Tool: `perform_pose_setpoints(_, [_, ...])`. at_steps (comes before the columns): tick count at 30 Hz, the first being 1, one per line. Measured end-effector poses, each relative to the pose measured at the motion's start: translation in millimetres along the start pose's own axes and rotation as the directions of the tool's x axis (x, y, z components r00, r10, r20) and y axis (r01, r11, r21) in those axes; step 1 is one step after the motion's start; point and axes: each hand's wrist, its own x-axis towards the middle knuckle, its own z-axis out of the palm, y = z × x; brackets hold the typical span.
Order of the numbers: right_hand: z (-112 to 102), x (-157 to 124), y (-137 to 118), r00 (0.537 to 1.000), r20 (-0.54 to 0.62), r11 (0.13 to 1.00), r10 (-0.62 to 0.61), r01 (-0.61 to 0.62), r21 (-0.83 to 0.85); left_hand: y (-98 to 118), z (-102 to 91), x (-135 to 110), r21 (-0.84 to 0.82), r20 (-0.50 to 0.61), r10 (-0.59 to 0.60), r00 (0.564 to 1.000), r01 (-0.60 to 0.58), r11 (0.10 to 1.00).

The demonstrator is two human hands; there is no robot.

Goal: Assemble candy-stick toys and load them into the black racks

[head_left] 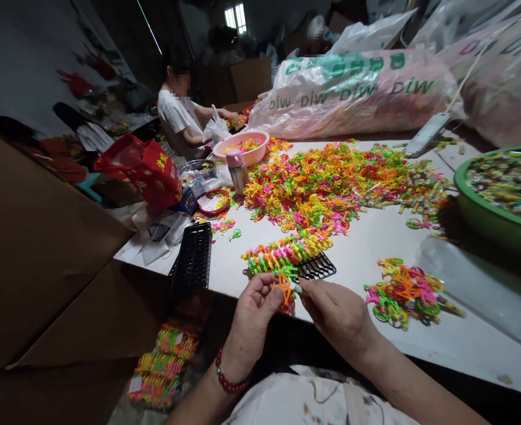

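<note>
My left hand [252, 310] and my right hand [334, 313] meet at the near table edge, both pinched on a small orange plastic toy piece [283, 284]. A thin stick shows at my right fingertips, against the piece. Just beyond my hands a black slotted rack [316, 267] holds a row of finished bright pieces [287, 251]. A small heap of assembled pieces [402, 290] lies to the right. A large pile of loose neon plastic parts [326, 180] covers the middle of the white table [367, 248].
A second black rack [192, 258] lies at the left table edge. A green basin [500, 195] of small wrapped items sits far right, big plastic sacks [353, 88] behind. A pink bowl [243, 146] and bottle [237, 169] stand near another seated person [178, 115]. Cardboard [39, 248] rises on the left.
</note>
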Motion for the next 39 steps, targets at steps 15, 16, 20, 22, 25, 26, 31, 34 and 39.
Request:
perform_pose_setpoints(15, [-16,-3,-7,0.911,0.335,0.789,0.241,-0.385,0.479,-5,4.8,6,0.068,-0.026,-0.008,1.000,0.010,0.998])
perform_pose_setpoints(16, [-18,0,-7,0.879,0.367,0.730,0.305,-0.463,0.502,-4,6.2,5,0.088,-0.014,-0.007,1.000,0.008,0.996])
perform_pose_setpoints(20, [-18,10,-6,0.823,0.396,0.634,0.408,-0.567,0.525,-4,11.3,-2,0.246,0.047,0.014,0.999,-0.025,0.969])
perform_pose_setpoints(22, [-15,14,-6,0.848,0.388,0.678,0.362,-0.525,0.514,-7,11.2,-5,0.347,0.059,0.044,0.997,-0.062,0.936])
perform_pose_setpoints(25, [-11,19,-7,0.892,0.357,0.770,0.277,-0.428,0.473,-12,6.7,-7,0.444,0.052,0.091,0.994,-0.105,0.890])
perform_pose_setpoints(26, [-11,21,-8,0.913,0.330,0.810,0.242,-0.377,0.450,-12,4.7,-7,0.468,0.040,0.110,0.993,-0.115,0.876])
perform_pose_setpoints(31, [-11,35,-17,0.979,0.203,0.967,0.010,-0.062,0.249,3,-3.5,-10,0.595,-0.005,0.228,0.974,-0.180,0.783])
perform_pose_setpoints(34, [-9,49,-24,0.974,0.205,0.980,-0.095,0.055,0.192,16,-8.3,-16,0.605,-0.011,0.269,0.963,-0.208,0.769])
perform_pose_setpoints(39, [-4,73,-39,0.961,0.201,0.968,-0.191,0.150,0.203,26,-22.6,-23,0.659,-0.036,0.418,0.908,-0.293,0.693])
